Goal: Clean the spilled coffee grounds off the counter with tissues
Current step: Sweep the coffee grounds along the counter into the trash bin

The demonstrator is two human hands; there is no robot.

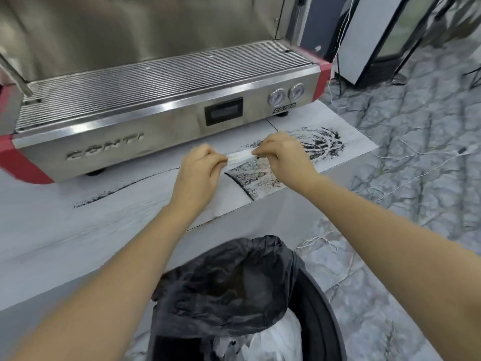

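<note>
A folded white tissue point(240, 155) is stretched between my two hands just above the counter point(78, 225). My left hand point(200, 168) pinches its left end and my right hand point(283, 152) pinches its right end. Dark coffee grounds point(322, 144) lie smeared in swirls on the counter beyond my right hand. More grounds point(255, 178) speckle the counter under the tissue, and a thin line of grounds point(109, 195) trails off to the left.
A steel and red espresso machine point(156, 105) stands at the back of the counter. Below the counter's front edge stands a bin with a black liner point(234, 287), white tissues inside. White cords point(390, 157) run across the marbled floor at right.
</note>
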